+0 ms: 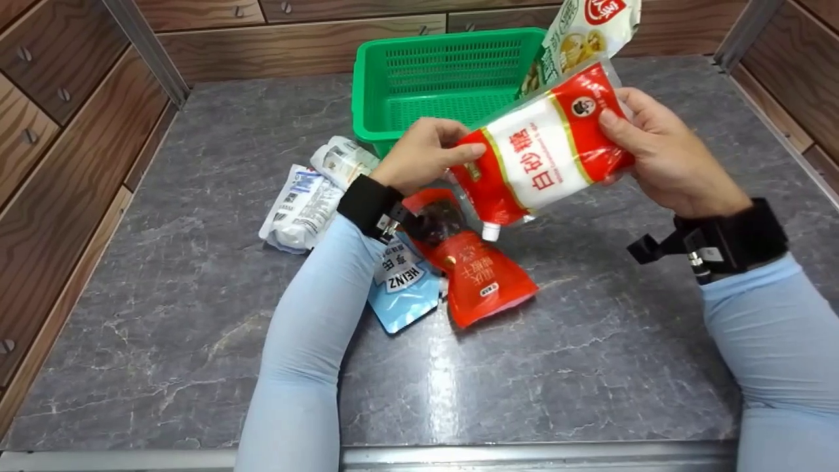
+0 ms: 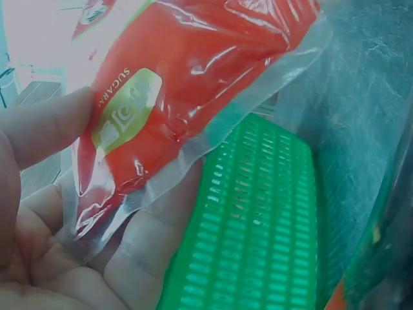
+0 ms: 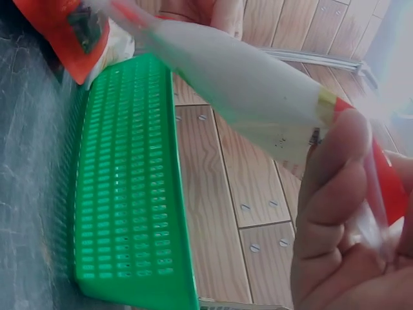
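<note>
Both hands hold a red and white bag of white sugar (image 1: 534, 147) up in the air, in front of the green basket (image 1: 364, 98). The left hand (image 1: 426, 151) pinches the bag's left end between thumb and fingers. At the opposite end the right hand (image 1: 668, 147) grips it, thumb on the printed front. A white capped corner of the bag points down. In the left wrist view the clear edge of the sugar bag (image 2: 193, 84) lies against the fingers. From the right wrist the bag (image 3: 245, 81) is seen side-on, with the fingers curled at its end.
Below the sugar bag lies a red pouch (image 1: 488, 275), partly over a light blue Heinz pouch (image 1: 403, 301). White packets (image 1: 301, 210) rest left of the basket. A tall white and green bag (image 1: 583, 33) stands at the basket's right end. Wood-patterned panels (image 1: 314, 52) surround the grey tabletop (image 1: 164, 295).
</note>
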The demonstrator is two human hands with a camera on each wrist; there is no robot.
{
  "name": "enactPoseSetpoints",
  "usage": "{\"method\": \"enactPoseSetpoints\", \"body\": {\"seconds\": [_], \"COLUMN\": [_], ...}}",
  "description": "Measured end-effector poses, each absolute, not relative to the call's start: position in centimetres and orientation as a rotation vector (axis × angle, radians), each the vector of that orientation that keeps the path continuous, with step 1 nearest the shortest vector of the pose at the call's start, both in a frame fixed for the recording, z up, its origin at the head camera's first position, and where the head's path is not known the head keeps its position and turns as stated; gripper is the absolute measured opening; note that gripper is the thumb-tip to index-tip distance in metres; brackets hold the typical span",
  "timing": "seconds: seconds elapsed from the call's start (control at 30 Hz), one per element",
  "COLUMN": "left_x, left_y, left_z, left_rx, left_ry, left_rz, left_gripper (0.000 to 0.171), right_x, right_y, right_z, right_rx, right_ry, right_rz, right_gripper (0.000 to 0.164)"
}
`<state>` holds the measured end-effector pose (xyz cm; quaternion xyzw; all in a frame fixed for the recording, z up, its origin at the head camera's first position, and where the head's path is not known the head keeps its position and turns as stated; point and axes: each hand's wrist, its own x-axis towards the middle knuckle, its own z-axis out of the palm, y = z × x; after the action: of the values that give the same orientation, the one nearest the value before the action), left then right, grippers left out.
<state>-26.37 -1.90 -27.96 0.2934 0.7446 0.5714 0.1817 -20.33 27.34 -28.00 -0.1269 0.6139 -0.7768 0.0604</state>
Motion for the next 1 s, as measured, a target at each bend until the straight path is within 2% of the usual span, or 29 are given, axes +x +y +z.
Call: {"method": "enactPoseSetpoints", "body": {"seconds": [0.23, 0.53, 0.83, 1.0], "left_x": [-26.4, -26.4, -25.7, -25.1], "left_y": [-3.0, -4.6, -5.2, -5.4], "left_z": [-27.4, -26.8, -25.9, -25.6], "left_rx": [0.780, 0.771, 0.811, 0.818], "left_ry": [2.205, 2.242, 2.295, 2.316], "left_rz": [1.612, 1.726, 1.728, 1.707], "left_gripper": [0.017, 0.020, 0.020, 0.018], "right_x": [-20.7, -20.9, -21.2, -21.3], "right_y": [26.7, 25.8, 25.0, 24.8], "right_z": [-28.7, -29.7, -30.7, -30.9], "right_rx": [-0.348, -0.333, -0.424, -0.484], "right_ry": [1.843, 1.804, 1.731, 1.668], "right_rz": [-2.270, -2.161, -2.122, -2.167], "right_gripper": [0.044, 0.042, 0.038, 0.042]}}
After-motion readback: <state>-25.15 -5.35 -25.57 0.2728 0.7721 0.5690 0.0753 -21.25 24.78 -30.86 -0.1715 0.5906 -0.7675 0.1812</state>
